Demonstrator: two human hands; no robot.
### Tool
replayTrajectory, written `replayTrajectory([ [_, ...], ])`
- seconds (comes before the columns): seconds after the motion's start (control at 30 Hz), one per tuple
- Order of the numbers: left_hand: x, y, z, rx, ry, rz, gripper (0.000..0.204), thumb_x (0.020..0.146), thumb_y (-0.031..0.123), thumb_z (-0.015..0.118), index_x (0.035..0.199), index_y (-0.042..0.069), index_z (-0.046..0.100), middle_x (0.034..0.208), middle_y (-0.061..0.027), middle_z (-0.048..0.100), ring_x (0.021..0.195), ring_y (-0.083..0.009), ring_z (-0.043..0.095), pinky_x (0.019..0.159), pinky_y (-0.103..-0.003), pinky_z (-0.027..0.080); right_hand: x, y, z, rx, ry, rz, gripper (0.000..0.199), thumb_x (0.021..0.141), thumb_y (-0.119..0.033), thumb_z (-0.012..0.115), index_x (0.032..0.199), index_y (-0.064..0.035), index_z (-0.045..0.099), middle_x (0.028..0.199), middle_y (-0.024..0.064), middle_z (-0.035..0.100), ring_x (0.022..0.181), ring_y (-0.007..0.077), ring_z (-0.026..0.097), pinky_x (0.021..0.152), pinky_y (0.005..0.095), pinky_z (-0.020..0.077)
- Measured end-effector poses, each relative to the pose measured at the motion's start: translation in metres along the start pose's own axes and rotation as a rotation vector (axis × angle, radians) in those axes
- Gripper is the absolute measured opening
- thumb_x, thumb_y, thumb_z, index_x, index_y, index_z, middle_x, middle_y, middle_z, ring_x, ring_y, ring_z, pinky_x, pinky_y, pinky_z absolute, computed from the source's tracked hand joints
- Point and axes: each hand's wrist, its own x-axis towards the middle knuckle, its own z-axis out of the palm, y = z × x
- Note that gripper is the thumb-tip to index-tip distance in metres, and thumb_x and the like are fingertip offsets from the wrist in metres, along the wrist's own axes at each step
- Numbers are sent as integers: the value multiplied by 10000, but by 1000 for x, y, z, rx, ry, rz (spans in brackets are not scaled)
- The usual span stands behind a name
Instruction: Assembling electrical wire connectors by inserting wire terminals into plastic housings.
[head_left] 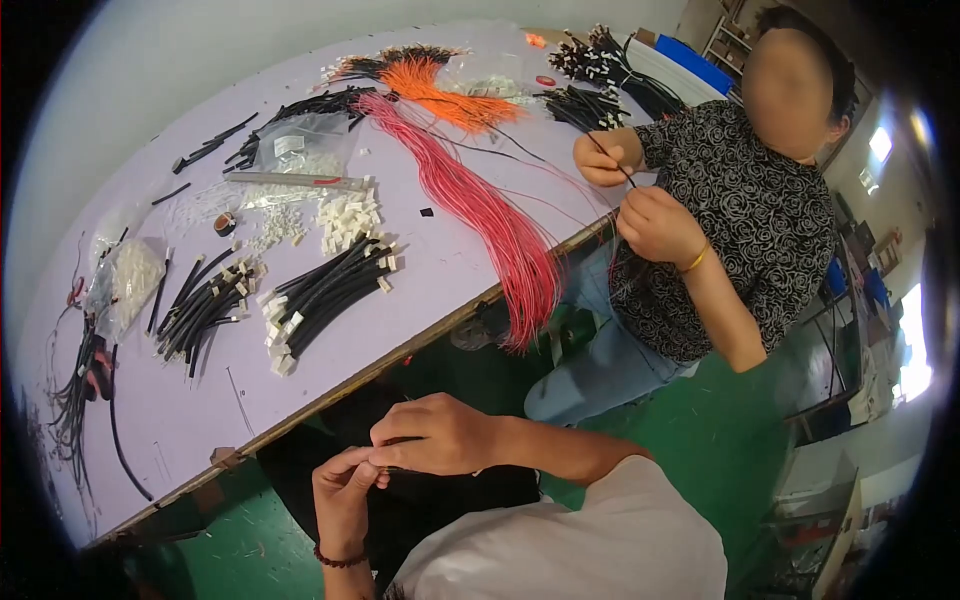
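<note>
My left hand (343,492) and my right hand (432,433) meet below the table edge, over my dark lap. Their fingertips pinch together on a small thin dark piece, too small to tell what it is. On the pale table (440,260) in front lies a bundle of black cables with white connectors (325,295), the nearest such bundle to my hands. A second, smaller black bundle (205,305) lies to its left.
A long bunch of red wires (490,215) hangs over the table edge; orange wires (440,90) lie behind. Loose white connectors (345,218) and clear bags (300,140) sit mid-table. A person in a patterned shirt (740,210) sits at right, working a thin wire. Green floor below.
</note>
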Motion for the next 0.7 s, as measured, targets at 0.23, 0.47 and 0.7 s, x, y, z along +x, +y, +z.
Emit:
replayTrajectory([
  [0.23, -3, -4, 5, -65, 27, -30, 211, 862, 158, 682, 974, -20, 676, 830, -47, 650, 697, -102, 578, 637, -225, 468, -3, -9, -3, 225, -39, 220, 227, 775, -62, 713, 995, -43, 658, 963, 79, 592, 810, 230, 605, 681, 331, 509],
  [0.47, -4, -8, 2, -88, 25, -56, 123, 840, 40, 661, 938, -27, 694, 785, -66, 630, 680, -123, 567, 637, -237, 459, -7, -9, 1, 200, -80, 223, 270, 760, -87, 738, 1018, -50, 667, 940, 72, 602, 823, 234, 602, 702, 326, 504],
  [0.7, -5, -11, -3, -69, -53, -129, 120, 850, 68, 664, 924, -19, 700, 794, -61, 639, 690, -113, 580, 650, -227, 467, -9, -4, -1, 250, -142, 241, 233, 765, -105, 716, 987, -60, 666, 893, 67, 595, 769, 236, 605, 648, 330, 499],
])
